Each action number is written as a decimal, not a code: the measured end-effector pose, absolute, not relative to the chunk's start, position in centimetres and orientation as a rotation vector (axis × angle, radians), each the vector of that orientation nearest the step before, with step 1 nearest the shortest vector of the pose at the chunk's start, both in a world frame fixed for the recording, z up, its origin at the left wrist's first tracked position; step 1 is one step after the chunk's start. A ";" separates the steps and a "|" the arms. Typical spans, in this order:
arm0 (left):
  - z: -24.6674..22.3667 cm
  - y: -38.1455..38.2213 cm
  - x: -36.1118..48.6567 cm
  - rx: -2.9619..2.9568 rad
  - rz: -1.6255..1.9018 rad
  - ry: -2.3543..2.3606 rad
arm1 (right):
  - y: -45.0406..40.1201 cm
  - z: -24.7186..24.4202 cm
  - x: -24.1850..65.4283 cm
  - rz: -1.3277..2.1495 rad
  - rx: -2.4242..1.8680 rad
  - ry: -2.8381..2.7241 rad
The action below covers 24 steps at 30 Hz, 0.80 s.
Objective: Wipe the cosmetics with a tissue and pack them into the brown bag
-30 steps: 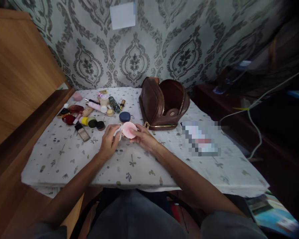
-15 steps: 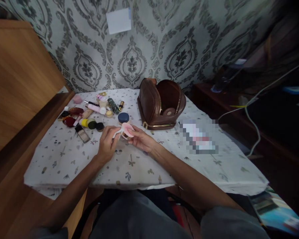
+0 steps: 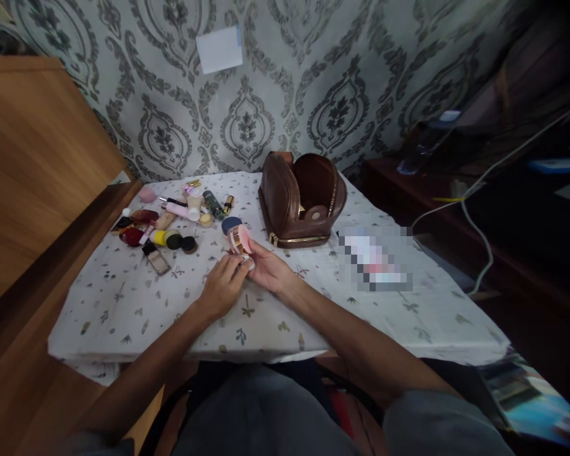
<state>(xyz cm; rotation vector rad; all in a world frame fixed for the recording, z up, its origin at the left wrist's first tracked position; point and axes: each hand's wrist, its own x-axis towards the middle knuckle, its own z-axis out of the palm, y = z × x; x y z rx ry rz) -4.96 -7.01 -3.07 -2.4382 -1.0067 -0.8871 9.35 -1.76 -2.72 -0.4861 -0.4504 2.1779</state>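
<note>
Fingers (image 3: 257, 249) of your R hand (image 3: 272, 271) curled round pink jar (image 3: 240, 239), not yet set down; L hand (image 3: 225, 278) pinching white cloth (image 3: 249, 263), prob. tissue; other cosmetics (image 3: 165, 220) lie outside open bag (image 3: 284, 206)

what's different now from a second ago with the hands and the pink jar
The pink jar has been turned: its round pink face was towards the camera, and now its gold-banded side shows. The left hand, with the white cloth, moved from the jar's left to its near side. The right hand kept hold. The bag, blue tub and cosmetics stayed put.
</note>
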 end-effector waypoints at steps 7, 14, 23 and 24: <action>-2.7 -7.1 -5.2 -2.462 -0.917 -0.955 | -2.1 -2.2 9.6 2.290 -0.445 -0.320; -0.4 -7.6 -5.9 -2.423 -1.311 -1.110 | -2.4 -2.7 9.4 2.215 -0.441 -0.392; 1.5 -7.8 -7.1 -2.422 -1.515 -1.367 | -3.3 -2.0 9.4 2.160 -0.460 -0.736; 1.6 -7.8 -7.2 -2.437 -1.535 -1.391 | -3.4 -1.9 9.3 2.129 -0.480 -0.815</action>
